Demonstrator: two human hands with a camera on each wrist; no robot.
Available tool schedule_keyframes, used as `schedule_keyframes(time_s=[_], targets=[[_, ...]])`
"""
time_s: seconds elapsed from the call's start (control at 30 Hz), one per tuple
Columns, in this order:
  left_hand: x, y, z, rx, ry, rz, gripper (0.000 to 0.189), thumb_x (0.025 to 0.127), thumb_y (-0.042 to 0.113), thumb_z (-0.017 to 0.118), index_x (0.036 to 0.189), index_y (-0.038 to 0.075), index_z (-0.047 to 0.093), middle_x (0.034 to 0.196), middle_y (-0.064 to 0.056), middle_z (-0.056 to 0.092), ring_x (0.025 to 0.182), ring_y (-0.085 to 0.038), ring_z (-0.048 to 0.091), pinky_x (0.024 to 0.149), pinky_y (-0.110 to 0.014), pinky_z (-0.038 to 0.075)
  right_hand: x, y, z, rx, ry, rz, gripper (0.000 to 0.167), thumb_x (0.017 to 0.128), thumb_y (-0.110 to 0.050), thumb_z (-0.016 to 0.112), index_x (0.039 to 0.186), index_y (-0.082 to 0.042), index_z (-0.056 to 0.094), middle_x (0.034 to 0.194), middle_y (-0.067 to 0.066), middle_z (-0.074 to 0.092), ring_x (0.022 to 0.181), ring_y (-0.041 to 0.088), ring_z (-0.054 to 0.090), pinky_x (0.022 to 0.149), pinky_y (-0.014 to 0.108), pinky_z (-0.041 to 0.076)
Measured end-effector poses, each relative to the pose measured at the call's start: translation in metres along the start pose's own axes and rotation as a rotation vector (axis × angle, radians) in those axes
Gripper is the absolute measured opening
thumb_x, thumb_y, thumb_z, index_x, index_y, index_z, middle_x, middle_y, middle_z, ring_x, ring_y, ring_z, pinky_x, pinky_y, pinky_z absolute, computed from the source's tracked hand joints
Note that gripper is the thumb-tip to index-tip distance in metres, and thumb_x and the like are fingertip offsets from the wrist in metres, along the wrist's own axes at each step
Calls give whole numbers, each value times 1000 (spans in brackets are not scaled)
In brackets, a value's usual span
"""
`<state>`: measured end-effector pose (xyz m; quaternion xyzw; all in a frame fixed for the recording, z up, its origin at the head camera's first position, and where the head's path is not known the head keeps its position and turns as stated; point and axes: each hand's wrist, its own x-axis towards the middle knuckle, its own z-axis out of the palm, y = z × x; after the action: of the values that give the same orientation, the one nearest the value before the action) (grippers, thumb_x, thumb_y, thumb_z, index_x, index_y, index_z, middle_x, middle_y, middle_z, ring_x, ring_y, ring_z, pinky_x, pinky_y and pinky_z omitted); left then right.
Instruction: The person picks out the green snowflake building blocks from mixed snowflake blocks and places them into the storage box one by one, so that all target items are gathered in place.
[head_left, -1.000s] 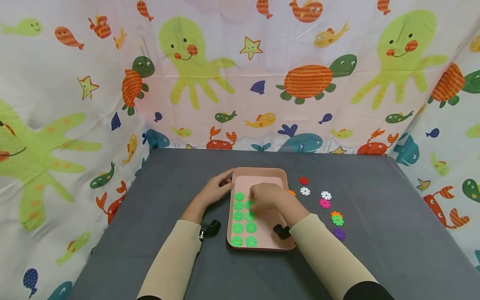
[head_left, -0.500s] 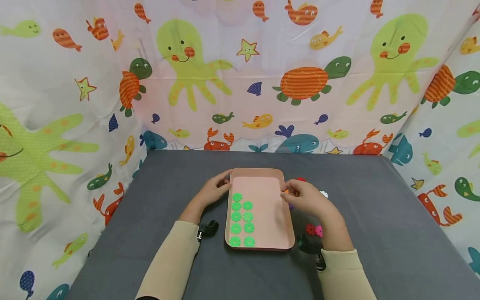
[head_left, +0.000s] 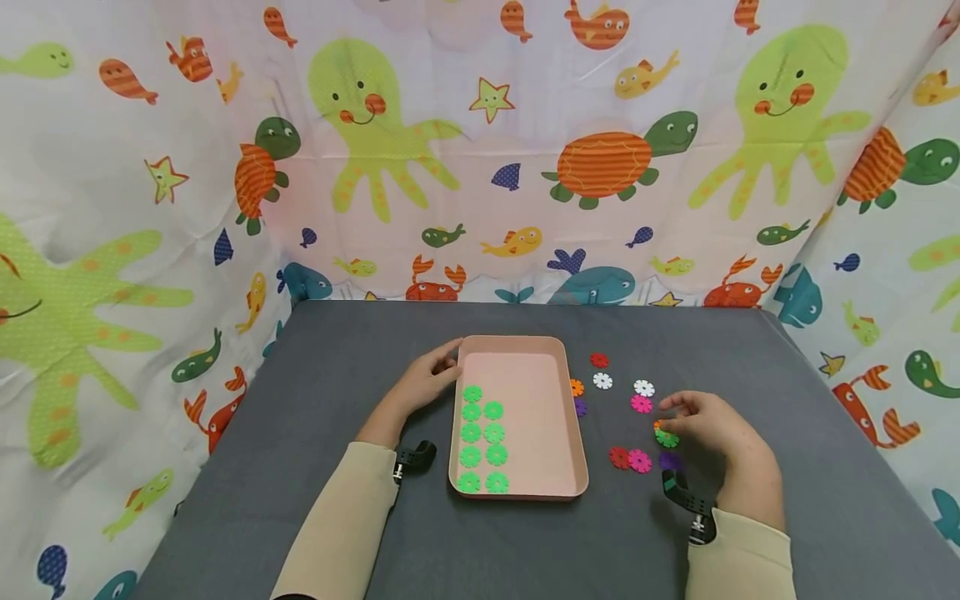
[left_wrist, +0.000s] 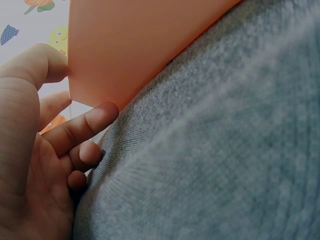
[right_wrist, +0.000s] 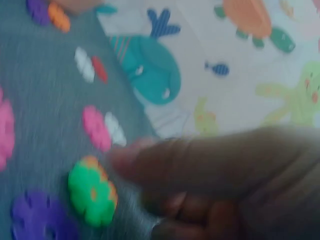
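Observation:
A pink tray [head_left: 536, 425] lies on the table, with several green notched plastic discs [head_left: 471, 432] in two columns along its left side. My left hand [head_left: 420, 385] holds the tray's far left edge; in the left wrist view its fingertips [left_wrist: 107, 112] meet the tray's outer wall [left_wrist: 125, 45]. To the right of the tray, my right hand [head_left: 708, 423] is just over a green disc [head_left: 667, 439] that overlaps an orange one [right_wrist: 91, 161]. Its thumb and fingers are loosely bent, with nothing between them. A purple disc [right_wrist: 40, 217] lies beside that pair.
Loose discs lie right of the tray: red [head_left: 599, 360], white [head_left: 602, 381], pink [head_left: 641, 404] and another red [head_left: 619, 457]. An orange disc [head_left: 576, 387] and a purple one [head_left: 581, 407] lie against the tray's right side. A printed curtain [head_left: 480, 167] stands behind the table.
My right hand has moved from over the tray, out past its right rim, to the loose discs at the right. The left hand has stayed at the tray's edge.

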<state>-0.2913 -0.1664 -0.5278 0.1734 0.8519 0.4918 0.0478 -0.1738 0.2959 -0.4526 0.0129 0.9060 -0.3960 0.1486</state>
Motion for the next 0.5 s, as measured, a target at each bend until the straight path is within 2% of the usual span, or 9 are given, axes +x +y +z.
schedule_keyframes(time_s=[0.1,0.17,0.4,0.5], targets=[[1,1,1,-7,9,8,58,102,22,64,157,19,45,106,-5,60,90,-21,52,82,-38,42,-1,15,-2,43,-53,57,41,89,-8,76,122,7,57,85,7,54,77,23,49,65,35,40],[2,2,1,-12,9,13,58,102,21,64,157,19,45,106,-5,60,90,-21,52,83,-39,42,0,20,-2,62,-55,74,39,87,-7,78,119,5,58,85,7,56,75,23,50,63,35,41],[4,2,2,3,4,23,57,103,20,64,157,19,46,105,-6,59,89,-21,51,82,-39,41,8,22,5,-73,38,13,23,92,-19,75,105,0,71,88,5,61,83,24,53,69,37,43],[2,1,2,15,2,21,57,103,20,64,157,18,46,104,-5,60,88,-20,51,81,-39,41,11,19,9,-75,75,2,21,94,-21,74,102,-1,74,84,5,60,81,24,53,69,37,44]])
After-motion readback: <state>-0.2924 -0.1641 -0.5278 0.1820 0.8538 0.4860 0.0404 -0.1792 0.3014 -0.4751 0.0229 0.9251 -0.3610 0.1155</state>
